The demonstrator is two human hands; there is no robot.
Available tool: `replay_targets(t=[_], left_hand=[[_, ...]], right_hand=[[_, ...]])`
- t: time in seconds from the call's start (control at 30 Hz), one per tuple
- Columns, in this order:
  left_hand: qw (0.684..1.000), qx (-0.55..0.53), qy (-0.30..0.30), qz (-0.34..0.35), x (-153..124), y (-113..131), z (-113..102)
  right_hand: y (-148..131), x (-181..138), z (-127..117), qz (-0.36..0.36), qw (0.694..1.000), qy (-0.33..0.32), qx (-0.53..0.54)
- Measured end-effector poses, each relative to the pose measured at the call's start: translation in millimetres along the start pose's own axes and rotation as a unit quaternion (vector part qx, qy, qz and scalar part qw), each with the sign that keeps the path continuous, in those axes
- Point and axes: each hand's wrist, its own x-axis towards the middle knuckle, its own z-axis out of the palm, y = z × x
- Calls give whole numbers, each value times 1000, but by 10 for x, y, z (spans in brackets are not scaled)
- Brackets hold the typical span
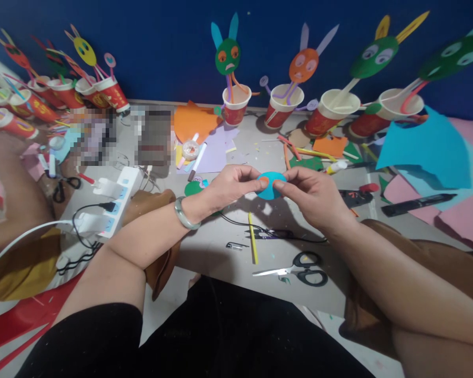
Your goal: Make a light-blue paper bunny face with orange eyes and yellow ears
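The head camera shows a blue paper oval (271, 193) at the centre of the frame, held above the table (216, 262) between two bare hands. The left hand (238, 182) pinches its left edge between thumb and forefinger, and the right hand (313, 193) pinches its right edge the same way; the remaining fingers look curled, though some are hidden. A small orange patch shows at each thumb tip; whether it is paper cannot be told.

The oval looks thin, so the likeliest trouble is a crease, caused by the two hands pushing towards each other, or a tear if they pull apart. Hard pressure from the thumbs could also dent or shift whatever lies under them. If either pinch slackens, the oval may drop towards the black cable (239, 221) and yellow strip (253, 239), just below centre.

Farther down and to the right lie the scissors (309, 269), tips pointing left; a hand lowered without looking could brush the blades. At centre left, the power strip (122, 197) sits near the left forearm, where a careless elbow might knock a plug. The green paper piece (194, 188), beside the left wrist, could get bent under a lowered arm
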Motion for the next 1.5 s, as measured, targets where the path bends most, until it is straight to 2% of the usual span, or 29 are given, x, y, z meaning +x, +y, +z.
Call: replay_targets(t=[0.33, 0.97, 1.2, 1.5], left_hand=[[1000, 2, -9, 25, 3, -19, -3], [1000, -27, -2, 0, 0, -23, -1], [1000, 8, 12, 6, -6, -10, 1], [999, -18, 26, 16, 6, -18, 7]], right_hand=[[-20, -19, 31, -11, 1000, 11, -16], [-5, -15, 23, -12, 1000, 11, -15], [-28, -20, 27, -17, 1000, 17, -12], [8, -24, 16, -4, 1000, -4, -27]])
